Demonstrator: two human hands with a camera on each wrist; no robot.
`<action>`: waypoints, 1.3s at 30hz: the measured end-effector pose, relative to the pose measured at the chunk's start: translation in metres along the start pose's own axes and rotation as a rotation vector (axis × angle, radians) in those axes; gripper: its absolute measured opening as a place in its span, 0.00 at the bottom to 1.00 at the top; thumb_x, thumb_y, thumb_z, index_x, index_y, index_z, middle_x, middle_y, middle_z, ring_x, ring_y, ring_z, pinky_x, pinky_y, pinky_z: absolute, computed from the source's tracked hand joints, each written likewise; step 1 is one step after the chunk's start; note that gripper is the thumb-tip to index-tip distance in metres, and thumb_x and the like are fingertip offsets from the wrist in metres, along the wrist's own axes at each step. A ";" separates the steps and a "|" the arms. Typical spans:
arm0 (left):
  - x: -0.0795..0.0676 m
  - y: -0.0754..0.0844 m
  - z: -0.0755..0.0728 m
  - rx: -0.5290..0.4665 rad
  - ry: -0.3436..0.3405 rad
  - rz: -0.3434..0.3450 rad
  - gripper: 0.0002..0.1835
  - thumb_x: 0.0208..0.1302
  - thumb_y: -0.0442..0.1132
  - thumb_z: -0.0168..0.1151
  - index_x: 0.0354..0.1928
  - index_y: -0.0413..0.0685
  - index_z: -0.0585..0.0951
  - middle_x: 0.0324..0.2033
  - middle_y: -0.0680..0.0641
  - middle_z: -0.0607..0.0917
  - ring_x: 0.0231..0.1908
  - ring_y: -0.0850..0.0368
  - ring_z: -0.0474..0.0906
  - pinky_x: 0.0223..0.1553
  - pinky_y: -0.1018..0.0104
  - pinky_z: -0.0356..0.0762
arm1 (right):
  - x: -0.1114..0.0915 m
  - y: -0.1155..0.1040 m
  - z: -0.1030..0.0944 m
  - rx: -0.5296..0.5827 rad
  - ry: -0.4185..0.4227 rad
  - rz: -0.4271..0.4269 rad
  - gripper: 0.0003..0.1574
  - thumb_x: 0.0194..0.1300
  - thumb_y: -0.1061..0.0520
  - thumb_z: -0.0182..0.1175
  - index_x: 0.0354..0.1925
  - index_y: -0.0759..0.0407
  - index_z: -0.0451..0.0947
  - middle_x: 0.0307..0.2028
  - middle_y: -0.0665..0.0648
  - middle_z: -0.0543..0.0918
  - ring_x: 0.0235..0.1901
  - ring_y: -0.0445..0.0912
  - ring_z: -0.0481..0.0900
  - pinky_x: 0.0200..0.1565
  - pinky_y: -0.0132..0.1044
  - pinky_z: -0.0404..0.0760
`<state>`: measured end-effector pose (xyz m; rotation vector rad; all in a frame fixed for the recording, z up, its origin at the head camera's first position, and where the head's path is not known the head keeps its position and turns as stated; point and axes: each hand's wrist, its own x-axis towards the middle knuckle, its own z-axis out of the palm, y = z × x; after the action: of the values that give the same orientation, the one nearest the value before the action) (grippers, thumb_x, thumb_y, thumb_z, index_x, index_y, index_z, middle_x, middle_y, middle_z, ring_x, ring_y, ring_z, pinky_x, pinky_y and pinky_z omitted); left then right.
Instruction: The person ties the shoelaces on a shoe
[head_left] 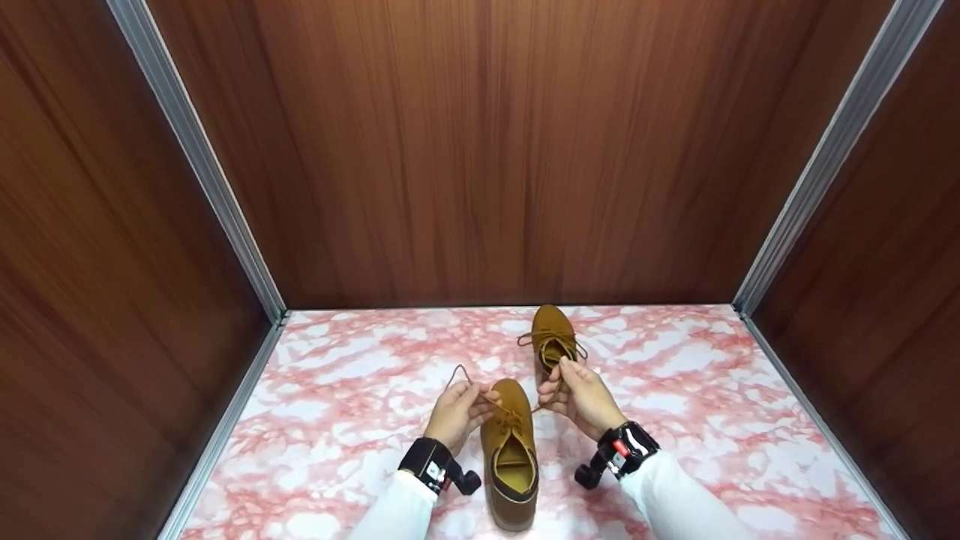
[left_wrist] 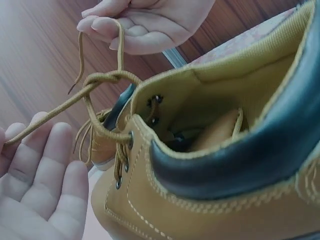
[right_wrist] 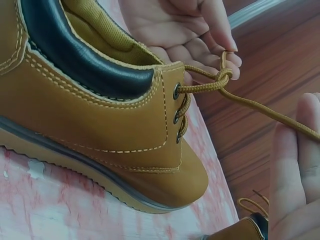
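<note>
A tan lace-up shoe (head_left: 512,504) with a dark padded collar stands toe away from me, between my hands. Its brown lace (left_wrist: 55,112) crosses in a loose knot (right_wrist: 223,77) above the top eyelets. My left hand (head_left: 459,414) pinches one strand left of the shoe, the free end looping up behind the fingers. On the other side, my right hand (head_left: 583,399) holds the second strand between thumb and fingers. In the left wrist view, a dark-tipped lace end hangs from the right hand (left_wrist: 150,27).
A matching tan shoe (head_left: 551,321) lies farther back, its lace in a bow, partly behind my right hand. The floor (head_left: 360,442) is red-and-white marbled. Wood-grain panels (head_left: 480,165) with metal corner strips (head_left: 206,161) rise at the back and both sides.
</note>
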<state>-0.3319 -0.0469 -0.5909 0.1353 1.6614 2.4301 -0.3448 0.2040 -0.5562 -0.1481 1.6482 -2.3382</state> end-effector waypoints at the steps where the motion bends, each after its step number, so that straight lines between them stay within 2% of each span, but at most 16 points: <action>1: 0.000 0.000 0.000 -0.017 -0.004 -0.003 0.12 0.84 0.41 0.46 0.47 0.41 0.77 0.41 0.48 0.90 0.43 0.57 0.88 0.53 0.61 0.86 | 0.000 0.000 0.001 0.002 0.006 -0.001 0.24 0.87 0.46 0.38 0.38 0.55 0.73 0.27 0.51 0.86 0.27 0.42 0.85 0.47 0.44 0.90; 6: 0.000 0.000 0.001 -0.063 -0.015 -0.050 0.16 0.86 0.43 0.40 0.47 0.41 0.75 0.38 0.47 0.88 0.41 0.55 0.88 0.53 0.58 0.87 | -0.001 0.000 0.002 -0.013 0.035 -0.018 0.24 0.87 0.46 0.38 0.36 0.54 0.71 0.18 0.46 0.69 0.18 0.40 0.66 0.41 0.38 0.85; 11: 0.000 -0.001 0.000 -0.087 -0.036 -0.076 0.16 0.86 0.43 0.38 0.46 0.43 0.75 0.35 0.48 0.84 0.41 0.54 0.89 0.55 0.57 0.87 | -0.002 0.003 0.002 -0.039 0.048 -0.025 0.23 0.87 0.47 0.37 0.36 0.53 0.71 0.15 0.44 0.60 0.16 0.40 0.56 0.33 0.35 0.71; 15: -0.002 -0.002 -0.002 -0.111 -0.068 -0.086 0.16 0.86 0.43 0.38 0.45 0.46 0.75 0.32 0.50 0.82 0.39 0.56 0.89 0.53 0.58 0.86 | -0.004 0.002 0.000 -0.084 0.077 -0.014 0.23 0.87 0.47 0.38 0.37 0.55 0.71 0.15 0.44 0.60 0.16 0.39 0.55 0.31 0.34 0.69; 20: -0.003 -0.002 -0.006 -0.135 -0.075 -0.102 0.16 0.86 0.44 0.39 0.41 0.47 0.74 0.27 0.54 0.78 0.34 0.58 0.87 0.50 0.60 0.87 | -0.005 0.000 -0.004 -0.074 0.105 -0.003 0.18 0.83 0.55 0.38 0.38 0.57 0.72 0.16 0.45 0.58 0.18 0.40 0.54 0.31 0.33 0.67; 23: -0.002 -0.003 -0.009 -0.161 -0.064 -0.111 0.16 0.86 0.43 0.38 0.40 0.47 0.73 0.25 0.55 0.74 0.29 0.63 0.82 0.50 0.60 0.88 | -0.005 0.001 -0.007 -0.107 0.092 -0.010 0.17 0.83 0.58 0.38 0.41 0.60 0.73 0.17 0.45 0.58 0.18 0.39 0.55 0.31 0.33 0.68; 27: -0.001 -0.004 -0.010 -0.192 -0.058 -0.123 0.15 0.86 0.43 0.38 0.41 0.47 0.72 0.23 0.57 0.68 0.23 0.67 0.71 0.51 0.62 0.88 | -0.004 0.003 -0.011 -0.201 0.076 -0.032 0.18 0.85 0.55 0.42 0.47 0.66 0.75 0.16 0.44 0.60 0.16 0.38 0.58 0.30 0.32 0.72; 31: -0.001 -0.005 -0.010 -0.177 -0.047 -0.122 0.14 0.86 0.43 0.40 0.41 0.47 0.72 0.22 0.58 0.64 0.20 0.68 0.64 0.44 0.66 0.88 | -0.004 0.005 -0.013 -0.248 0.095 -0.049 0.20 0.85 0.52 0.44 0.48 0.68 0.75 0.16 0.45 0.61 0.17 0.38 0.60 0.28 0.31 0.72; 33: -0.001 -0.005 -0.009 -0.157 -0.039 -0.118 0.14 0.86 0.42 0.40 0.40 0.48 0.72 0.21 0.59 0.63 0.19 0.68 0.62 0.37 0.69 0.85 | -0.003 0.005 -0.013 -0.256 0.101 -0.050 0.20 0.85 0.52 0.44 0.49 0.68 0.74 0.18 0.45 0.62 0.17 0.39 0.61 0.28 0.32 0.71; 35: 0.000 -0.006 -0.009 -0.139 -0.032 -0.114 0.14 0.86 0.41 0.41 0.39 0.49 0.72 0.20 0.59 0.61 0.18 0.68 0.59 0.31 0.71 0.77 | -0.003 0.006 -0.013 -0.263 0.104 -0.049 0.20 0.85 0.53 0.43 0.49 0.68 0.73 0.18 0.45 0.62 0.18 0.39 0.60 0.28 0.32 0.71; 39: 0.000 -0.007 -0.008 -0.100 -0.024 -0.107 0.14 0.85 0.41 0.41 0.38 0.48 0.73 0.18 0.59 0.59 0.17 0.68 0.55 0.25 0.72 0.63 | -0.003 0.007 -0.014 -0.273 0.109 -0.047 0.20 0.85 0.53 0.43 0.49 0.69 0.72 0.18 0.45 0.62 0.17 0.39 0.59 0.27 0.32 0.68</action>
<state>-0.3331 -0.0520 -0.6006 0.0599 1.4937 2.4156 -0.3445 0.2155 -0.5675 -0.1159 2.0333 -2.1779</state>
